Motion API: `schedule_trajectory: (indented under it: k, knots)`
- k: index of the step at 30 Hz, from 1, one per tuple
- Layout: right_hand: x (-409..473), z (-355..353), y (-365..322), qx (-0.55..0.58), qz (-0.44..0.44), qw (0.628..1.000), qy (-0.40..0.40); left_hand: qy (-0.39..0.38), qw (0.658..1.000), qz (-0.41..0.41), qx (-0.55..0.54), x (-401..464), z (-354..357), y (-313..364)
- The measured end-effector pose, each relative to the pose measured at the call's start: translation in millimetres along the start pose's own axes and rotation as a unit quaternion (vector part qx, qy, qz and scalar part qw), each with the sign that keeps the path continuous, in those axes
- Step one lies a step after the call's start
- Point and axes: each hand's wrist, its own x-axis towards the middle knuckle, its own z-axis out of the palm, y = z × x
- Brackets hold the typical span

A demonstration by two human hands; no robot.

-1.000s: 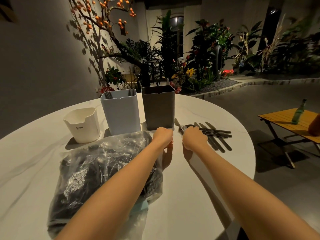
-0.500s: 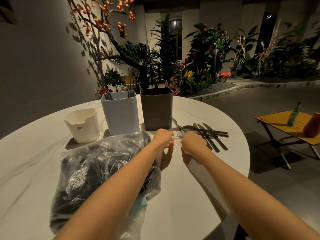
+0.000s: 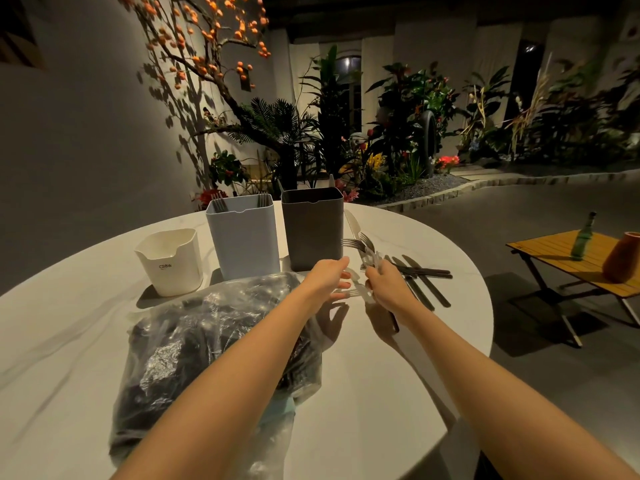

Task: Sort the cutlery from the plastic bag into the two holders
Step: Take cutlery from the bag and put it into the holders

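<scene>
My right hand (image 3: 384, 284) grips a bundle of cutlery (image 3: 360, 242), forks and a knife, with the tips pointing up beside the dark grey holder (image 3: 311, 233). My left hand (image 3: 329, 277) hovers just to its left with fingers spread, touching a fork lying under it. The pale blue holder (image 3: 242, 237) stands left of the grey one and has fork tips showing at its rim. A clear plastic bag (image 3: 207, 341) with dark contents lies under my left forearm. Several dark knives (image 3: 424, 277) lie on the table behind my right hand.
A small white cup (image 3: 169, 261) stands left of the blue holder. All sit on a round white table (image 3: 450, 323) whose edge curves at the right. Beyond it stand a low wooden table (image 3: 554, 251) with a green bottle (image 3: 583, 237) and plants.
My right hand has lifted the cutlery bundle off the table so its tips stand up by the grey holder. My left hand's fist has opened and its fingers are spread.
</scene>
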Motion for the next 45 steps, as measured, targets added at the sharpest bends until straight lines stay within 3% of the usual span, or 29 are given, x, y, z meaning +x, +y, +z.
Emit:
schedule_trajectory:
  k: [8, 21, 26, 33, 37, 45]
  knots:
    - [-3.7, -1.1, 8.6, 0.042, -0.032, 0.998, 0.023, -0.058, 0.997, 0.023, -0.041, 10.9, 14.9, 5.2]
    - [-5.2, -2.9, 12.1, 0.032, -0.088, 0.994, 0.053, 0.084, 0.979, 0.073, -0.170, 23.8, 21.5, 13.0]
    - [-2.0, -5.9, 11.2, 0.033, -0.109, 0.991, 0.072, 0.100, 0.967, 0.110, -0.205, 16.0, 7.3, 10.6]
    - [-10.5, 5.3, -11.2, 0.086, -0.117, 0.989, 0.008, 0.135, 0.950, 0.121, -0.255, 5.9, -8.4, 2.5]
    - [-18.0, 11.6, -27.0, 0.132, -0.138, 0.981, -0.033, 0.162, 0.950, 0.172, -0.204, 3.2, -13.7, 7.8]
    - [-18.7, 20.4, -35.7, 0.200, -0.119, 0.969, -0.082, 0.137, 0.960, 0.224, -0.093, -6.3, -19.8, 15.3]
